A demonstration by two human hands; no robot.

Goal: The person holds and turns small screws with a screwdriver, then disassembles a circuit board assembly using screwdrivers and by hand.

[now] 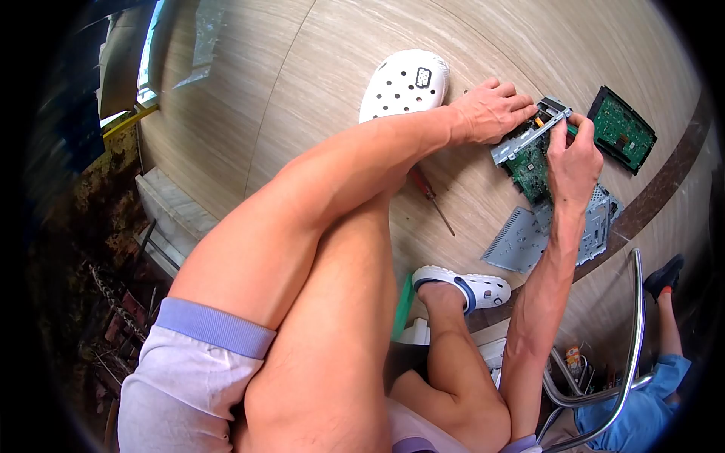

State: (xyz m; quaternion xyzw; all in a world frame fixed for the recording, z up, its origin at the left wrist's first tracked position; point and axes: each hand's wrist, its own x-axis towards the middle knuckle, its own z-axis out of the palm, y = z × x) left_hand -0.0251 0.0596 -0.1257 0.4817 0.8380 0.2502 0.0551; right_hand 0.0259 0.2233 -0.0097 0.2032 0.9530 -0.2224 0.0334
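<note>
My right hand pinches the edge of a metal bracket between thumb and fingers. The bracket is silvery, with dark and orange parts at its far end, and lies over a green circuit board. From the left my left hand reaches to the same assembly, its fingers bent and pressed at the bracket's upper left side. What those fingertips hold, if anything, is hidden. Below the board is a perforated metal plate. A second green circuit board in a black frame lies right of my right hand.
A screwdriver with a red handle lies on the tiled floor. White clogs are on my feet. A chrome chair frame stands lower right, near another person in blue. Dark clutter is at left.
</note>
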